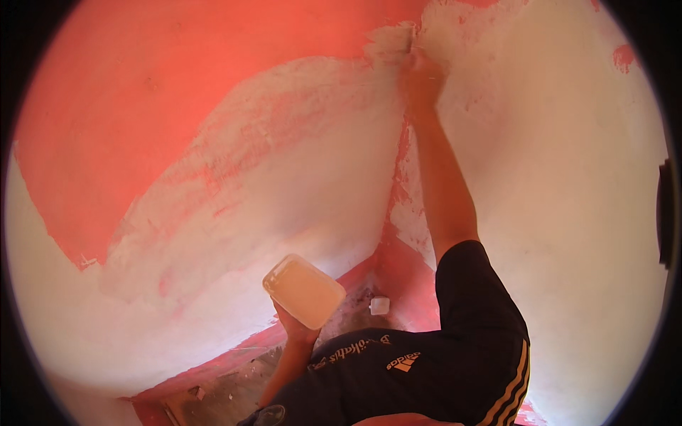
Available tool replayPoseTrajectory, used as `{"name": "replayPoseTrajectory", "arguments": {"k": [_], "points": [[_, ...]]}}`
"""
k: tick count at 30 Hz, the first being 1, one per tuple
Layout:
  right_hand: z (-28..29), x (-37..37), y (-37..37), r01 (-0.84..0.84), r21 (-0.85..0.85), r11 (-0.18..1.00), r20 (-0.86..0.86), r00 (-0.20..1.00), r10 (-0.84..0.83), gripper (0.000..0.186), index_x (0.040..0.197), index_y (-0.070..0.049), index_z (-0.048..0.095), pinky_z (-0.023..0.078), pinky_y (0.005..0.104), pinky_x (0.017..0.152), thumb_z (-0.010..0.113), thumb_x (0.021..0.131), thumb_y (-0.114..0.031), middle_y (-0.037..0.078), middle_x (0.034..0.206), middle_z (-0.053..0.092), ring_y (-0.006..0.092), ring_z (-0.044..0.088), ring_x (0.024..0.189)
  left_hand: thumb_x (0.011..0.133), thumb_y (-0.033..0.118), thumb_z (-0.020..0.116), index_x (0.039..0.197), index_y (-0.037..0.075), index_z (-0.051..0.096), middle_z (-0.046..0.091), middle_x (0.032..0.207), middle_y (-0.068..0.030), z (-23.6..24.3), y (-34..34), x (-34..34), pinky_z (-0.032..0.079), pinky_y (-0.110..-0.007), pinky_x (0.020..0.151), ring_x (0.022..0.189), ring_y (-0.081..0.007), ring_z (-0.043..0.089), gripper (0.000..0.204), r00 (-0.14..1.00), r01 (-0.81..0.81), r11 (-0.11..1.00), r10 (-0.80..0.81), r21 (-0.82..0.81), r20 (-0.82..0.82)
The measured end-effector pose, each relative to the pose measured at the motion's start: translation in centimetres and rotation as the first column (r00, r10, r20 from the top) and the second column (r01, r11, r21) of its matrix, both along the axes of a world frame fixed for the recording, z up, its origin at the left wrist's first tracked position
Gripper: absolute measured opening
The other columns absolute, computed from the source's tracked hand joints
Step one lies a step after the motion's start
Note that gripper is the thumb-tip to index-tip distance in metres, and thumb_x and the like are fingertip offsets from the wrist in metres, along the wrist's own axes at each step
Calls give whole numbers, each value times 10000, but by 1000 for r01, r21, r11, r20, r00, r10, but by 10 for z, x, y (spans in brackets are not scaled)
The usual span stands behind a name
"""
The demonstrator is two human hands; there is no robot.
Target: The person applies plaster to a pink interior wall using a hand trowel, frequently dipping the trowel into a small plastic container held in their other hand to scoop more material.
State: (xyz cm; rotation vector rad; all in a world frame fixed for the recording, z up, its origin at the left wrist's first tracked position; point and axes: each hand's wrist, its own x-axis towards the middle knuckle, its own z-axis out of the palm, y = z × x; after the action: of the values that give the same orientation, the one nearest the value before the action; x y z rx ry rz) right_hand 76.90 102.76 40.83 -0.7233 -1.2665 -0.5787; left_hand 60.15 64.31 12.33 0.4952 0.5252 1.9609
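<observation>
Your right hand (420,74), fingers closed on a brush (410,39), presses it to the wall (284,163) at the room corner, while your left hand (295,328) cups a white paint tub (304,290) from beneath, well below.

Head cam, fisheye, looks into wall corner (394,177) close up.

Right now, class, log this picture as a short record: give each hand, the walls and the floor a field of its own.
left hand: left hand holds up a rectangular tub of white paint
right hand: right hand raised high, presses a brush at the corner
walls: red walls, largely covered in white
floor: small white object by the corner
</observation>
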Motion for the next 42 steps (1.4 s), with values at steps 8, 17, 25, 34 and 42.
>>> {"name": "replayPoseTrajectory", "arguments": {"k": [8,17,25,34,42], "points": [[-5,-65,-120,-542,82,836,141,837,529,150,995,-62,705,517,396,605,638,866,-101,135,706,645,295,632,624,1031,240,556,1377,73,441,583,1243,-90,4,-6,24,569,-404,898,1119,-211,614,401,983,-142,990,141,-2,-114],[-38,-60,-64,-369,147,918,185,922,341,154,962,-44,707,546,423,645,641,872,-149,147,758,666,336,640,640,912,156,725,1349,62,446,601,1201,-89,13,1,54,567,-373,869,1079,-201,623,527,992,-87,991,96,-105,82],[-33,36,-11,-161,-94,982,63,984,167,121,931,-45,698,532,377,613,625,883,-129,140,748,656,316,634,625,878,125,752,1315,50,477,599,1172,-70,10,2,86,548,-342,860,1046,-175,612,522,971,-204,972,215,-115,101],[-90,-27,-115,-665,-84,742,216,715,665,44,875,-84,691,533,371,595,678,836,-99,110,774,667,268,662,686,920,133,713,1319,53,481,595,1186,-72,-17,18,118,557,-353,869,1065,-172,611,469,957,-288,953,285,-97,-47],[-95,38,32,-106,-131,986,-38,994,102,225,1049,-45,690,529,437,641,613,918,-210,144,845,692,311,656,707,1048,555,372,1424,119,492,585,1357,-61,-59,15,127,497,-450,1029,1232,-272,584,588,980,-151,989,150,0,132]]}}
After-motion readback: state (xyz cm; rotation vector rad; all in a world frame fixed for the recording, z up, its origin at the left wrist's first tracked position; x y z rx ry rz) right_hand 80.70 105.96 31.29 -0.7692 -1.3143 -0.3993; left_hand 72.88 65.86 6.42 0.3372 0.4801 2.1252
